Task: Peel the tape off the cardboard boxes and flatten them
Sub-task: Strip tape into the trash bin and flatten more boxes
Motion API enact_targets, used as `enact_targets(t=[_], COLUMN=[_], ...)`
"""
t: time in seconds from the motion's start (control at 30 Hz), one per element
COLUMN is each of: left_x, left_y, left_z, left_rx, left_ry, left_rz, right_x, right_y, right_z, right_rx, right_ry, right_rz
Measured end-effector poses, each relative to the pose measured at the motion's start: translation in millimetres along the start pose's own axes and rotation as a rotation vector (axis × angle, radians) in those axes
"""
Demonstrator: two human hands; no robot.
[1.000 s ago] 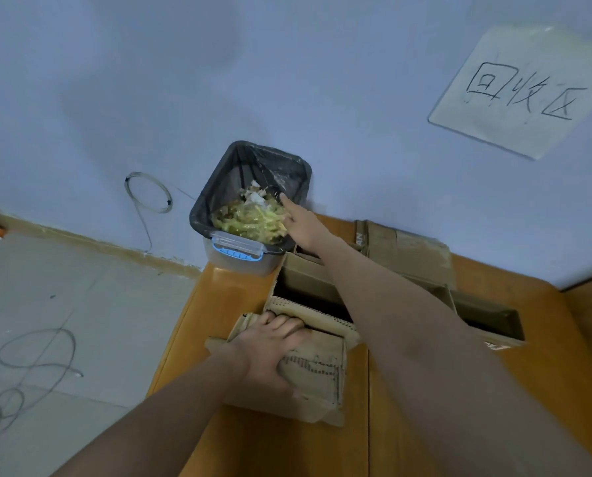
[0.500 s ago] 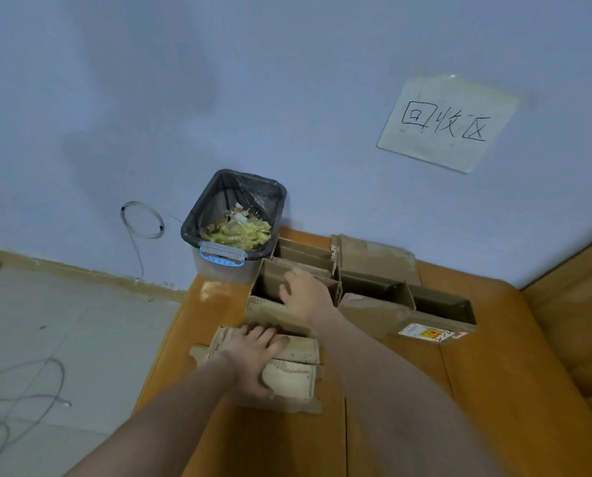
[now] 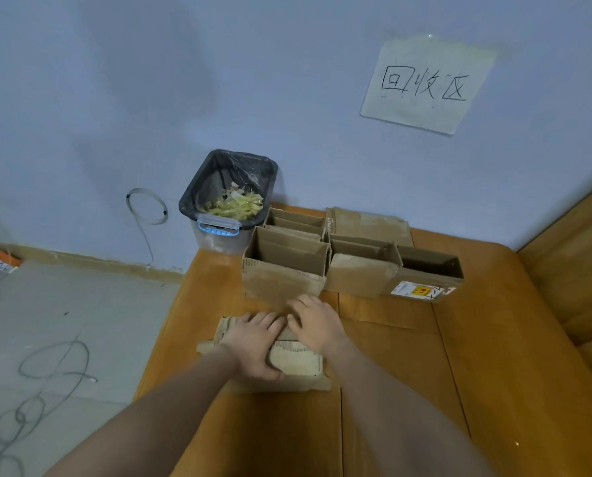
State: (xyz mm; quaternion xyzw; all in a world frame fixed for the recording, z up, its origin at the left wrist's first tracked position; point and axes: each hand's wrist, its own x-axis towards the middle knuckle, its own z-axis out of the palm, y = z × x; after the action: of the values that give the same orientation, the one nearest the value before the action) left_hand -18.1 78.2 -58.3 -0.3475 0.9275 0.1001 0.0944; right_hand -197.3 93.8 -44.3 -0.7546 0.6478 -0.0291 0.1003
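The scene is lit dimly and evenly, with a cool bluish cast laid over the wall (image 3: 115, 80). Soft, broad shadows are thrown on that wall. Straight lines are bowed near the edges by wide-angle distortion, and the forearms are rendered slightly soft.

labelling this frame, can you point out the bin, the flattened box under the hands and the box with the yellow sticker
bin (image 3: 215, 231): head view, on its blue front handle
flattened box (image 3: 296, 359): head view, bare printed top between the wrists
box with the yellow sticker (image 3: 422, 290): head view, on the sticker face
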Motion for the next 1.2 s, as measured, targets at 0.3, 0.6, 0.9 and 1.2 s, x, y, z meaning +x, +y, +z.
enact_targets(t=[0.3, 0.6, 0.9, 1.2], left_x=[-28.4, -9.2, -8.1, -7.9], left_y=[2.7, 7.7, 5.8, 2.5], left_z=[4.5, -8.0, -16.6, -10.0], left_rx=[-0.263, -0.333, -0.526, -0.414], left_ry=[0.197, 0.084, 0.011, -0.14], left_rz=[-0.309, -0.513, -0.566, -0.438], right_x=[-33.2, -27.8, -41.2, -55.2], right_y=[-3.5, -9.1, -4.0, -4.5], right_z=[23.8, 22.7, 21.4, 16.7], right_rx=[0.077, 0.137, 0.277, 0.387], right_ry=[-0.031, 0.004, -0.173, -0.205], right_rz=[0.021, 0.118, 0.132, 0.045])
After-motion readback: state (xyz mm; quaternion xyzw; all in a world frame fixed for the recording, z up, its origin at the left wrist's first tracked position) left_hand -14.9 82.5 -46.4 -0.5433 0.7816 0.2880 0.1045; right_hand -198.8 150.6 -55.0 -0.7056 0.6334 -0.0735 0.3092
